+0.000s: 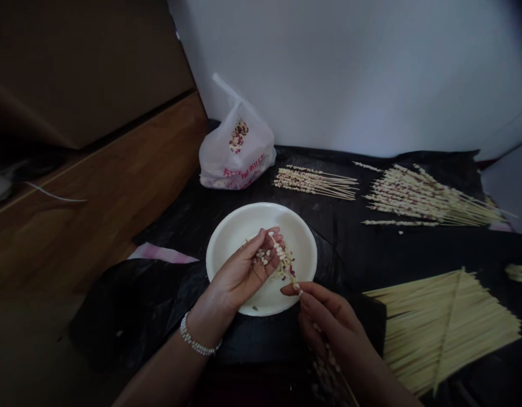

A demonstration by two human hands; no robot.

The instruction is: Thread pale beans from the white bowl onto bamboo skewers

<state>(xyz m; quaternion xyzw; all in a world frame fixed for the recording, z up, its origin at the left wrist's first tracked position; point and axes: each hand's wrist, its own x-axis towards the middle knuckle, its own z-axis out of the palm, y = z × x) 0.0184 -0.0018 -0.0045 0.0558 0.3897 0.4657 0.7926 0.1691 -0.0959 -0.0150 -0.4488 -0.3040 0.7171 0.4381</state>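
Note:
My left hand (244, 268) is over a white bowl (220, 249), palm up, with small pale kernels in its cupped palm. Its thumb and fingertips meet near the tip of a skewer (278, 249) threaded with white pieces. At the bowl's right rim, my right hand (328, 316) pinches that skewer lower down. More threaded skewers hang below the right hand, dim and partly hidden by it. Pale and dark red kernels (286, 265) lie in the bowl beneath the skewer.
A white plastic bag (239, 152) of kernels stands behind the bowl. Threaded skewers lie in a small bundle (314, 182) and a larger pile (417, 198) at the back right. Bare sticks (439, 328) are at the right, on black sheeting (341, 232). A wooden surface (129, 181) is left.

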